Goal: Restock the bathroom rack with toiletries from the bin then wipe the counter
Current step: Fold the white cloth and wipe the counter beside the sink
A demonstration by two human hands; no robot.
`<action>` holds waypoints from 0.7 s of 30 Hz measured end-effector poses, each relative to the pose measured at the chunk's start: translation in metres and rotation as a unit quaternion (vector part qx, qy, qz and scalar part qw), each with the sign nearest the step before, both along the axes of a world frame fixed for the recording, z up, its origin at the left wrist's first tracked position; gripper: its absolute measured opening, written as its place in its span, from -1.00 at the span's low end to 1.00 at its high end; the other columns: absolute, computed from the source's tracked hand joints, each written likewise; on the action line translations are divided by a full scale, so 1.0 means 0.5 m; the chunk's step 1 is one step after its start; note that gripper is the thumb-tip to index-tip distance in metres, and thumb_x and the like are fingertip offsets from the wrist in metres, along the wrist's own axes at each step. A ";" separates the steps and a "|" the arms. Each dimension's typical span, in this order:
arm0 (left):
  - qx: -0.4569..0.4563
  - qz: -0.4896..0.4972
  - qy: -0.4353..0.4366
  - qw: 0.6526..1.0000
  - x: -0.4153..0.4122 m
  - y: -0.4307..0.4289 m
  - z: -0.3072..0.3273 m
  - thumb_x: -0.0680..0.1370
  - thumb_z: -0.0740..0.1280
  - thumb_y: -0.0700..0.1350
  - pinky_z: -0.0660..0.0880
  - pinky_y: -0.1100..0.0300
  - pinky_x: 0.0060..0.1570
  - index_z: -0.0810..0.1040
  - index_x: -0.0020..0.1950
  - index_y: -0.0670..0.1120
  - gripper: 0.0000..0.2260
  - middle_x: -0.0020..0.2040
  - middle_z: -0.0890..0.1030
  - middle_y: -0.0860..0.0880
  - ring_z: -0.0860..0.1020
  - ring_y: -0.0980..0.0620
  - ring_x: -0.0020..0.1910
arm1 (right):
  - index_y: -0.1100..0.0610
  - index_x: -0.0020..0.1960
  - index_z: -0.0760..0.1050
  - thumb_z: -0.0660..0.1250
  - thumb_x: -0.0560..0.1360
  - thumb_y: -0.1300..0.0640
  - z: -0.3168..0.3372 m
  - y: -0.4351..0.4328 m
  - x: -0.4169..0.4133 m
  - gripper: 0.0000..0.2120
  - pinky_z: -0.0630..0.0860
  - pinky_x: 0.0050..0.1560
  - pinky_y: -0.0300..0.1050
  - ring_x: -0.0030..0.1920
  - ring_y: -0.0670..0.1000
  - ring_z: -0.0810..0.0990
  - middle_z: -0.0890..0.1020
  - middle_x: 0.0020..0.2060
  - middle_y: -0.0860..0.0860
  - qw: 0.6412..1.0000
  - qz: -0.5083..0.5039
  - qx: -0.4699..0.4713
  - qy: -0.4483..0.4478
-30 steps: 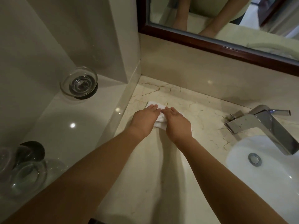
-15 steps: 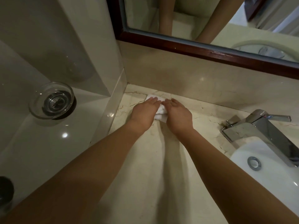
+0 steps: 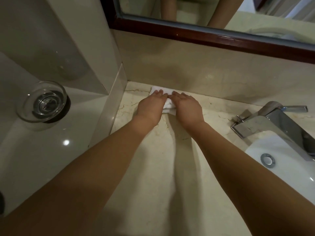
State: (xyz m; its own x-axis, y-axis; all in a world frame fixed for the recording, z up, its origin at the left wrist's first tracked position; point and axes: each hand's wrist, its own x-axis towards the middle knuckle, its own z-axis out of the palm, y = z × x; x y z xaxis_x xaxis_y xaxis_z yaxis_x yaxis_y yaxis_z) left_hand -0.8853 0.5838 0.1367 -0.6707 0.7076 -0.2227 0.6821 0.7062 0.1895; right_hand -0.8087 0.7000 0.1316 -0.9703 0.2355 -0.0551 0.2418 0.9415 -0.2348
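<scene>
Pale veined marble bench [image 3: 153, 176], back left corner. Carries a folded white cloth [image 3: 155, 90], pushed up against the backsplash. Pinned flat under both hands: left hand [image 3: 150, 106] and right hand [image 3: 185, 106] side by side, fingers straight, fingertips nearly meeting, curled round nothing. Looks like the wiping stage, two palms bearing down evenly to drive the cloth into the seam at the wall. Further out, a chrome faucet [image 3: 265, 121] and white basin [image 3: 281, 167] to the right, a glass dish [image 3: 43, 101] on the lower ledge to the left, a dark-framed mirror [image 3: 204, 37] above. Against a second ago, sits farther from the body, at the wall rather than short of it.
</scene>
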 end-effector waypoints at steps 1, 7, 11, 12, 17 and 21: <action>-0.001 -0.002 0.001 1.000 0.010 -0.005 0.001 0.53 0.20 -0.38 0.34 0.07 0.35 0.10 0.56 -0.07 -0.37 0.57 0.09 -0.05 0.10 0.00 0.54 | 0.07 0.43 0.39 0.17 0.55 0.27 0.007 -0.002 0.011 -0.54 0.34 0.32 0.05 0.37 0.18 0.40 0.42 0.42 0.04 1.000 0.006 0.000 -0.016; -0.034 -0.004 -0.002 0.999 0.094 -0.031 -0.002 0.55 0.14 -0.36 0.36 0.09 0.30 0.00 0.58 -0.03 -0.35 0.59 0.01 -0.07 0.02 -0.04 0.56 | -0.06 0.48 0.28 0.05 0.55 0.36 0.036 -0.024 0.096 -0.42 0.37 0.30 -0.02 0.53 0.09 0.17 0.25 0.52 -0.07 0.994 -0.009 -0.054 -0.090; -0.058 -0.008 0.000 0.998 0.155 -0.045 -0.004 0.55 0.17 -0.30 0.40 0.07 0.23 0.00 0.58 0.01 -0.34 0.57 0.04 -0.08 0.05 -0.05 0.55 | -0.03 0.47 0.30 0.08 0.51 0.40 0.055 -0.035 0.156 -0.40 0.43 0.23 -0.02 0.51 0.09 0.23 0.32 0.49 -0.05 0.993 -0.006 -0.054 -0.103; -0.059 -0.006 -0.003 0.998 0.173 -0.047 -0.002 0.54 0.17 -0.30 0.41 0.07 0.23 0.01 0.58 0.01 -0.34 0.57 0.04 -0.08 0.05 -0.05 0.55 | -0.02 0.47 0.30 0.08 0.50 0.40 0.058 -0.038 0.175 -0.40 0.43 0.21 -0.02 0.50 0.09 0.24 0.34 0.48 -0.04 0.992 -0.009 -0.058 -0.110; -0.071 -0.005 -0.019 0.997 0.279 -0.061 0.014 0.53 0.19 -0.32 0.45 0.08 0.14 0.02 0.57 -0.01 -0.33 0.57 0.04 -0.09 0.06 -0.05 0.55 | 0.01 0.42 0.34 0.12 0.47 0.38 0.061 -0.053 0.271 -0.42 0.48 -0.16 -0.08 0.19 0.12 0.52 0.53 0.23 0.08 0.992 -0.008 -0.058 -0.111; -0.080 0.006 -0.034 0.996 0.363 -0.086 0.021 0.53 0.17 -0.33 0.45 0.07 0.15 0.01 0.58 0.00 -0.33 0.57 0.04 -0.09 0.05 -0.04 0.55 | 0.04 0.45 0.31 0.12 0.49 0.40 0.078 -0.076 0.355 -0.42 0.47 -0.07 -0.08 0.35 0.12 0.41 0.48 0.30 0.03 0.989 0.007 -0.077 -0.126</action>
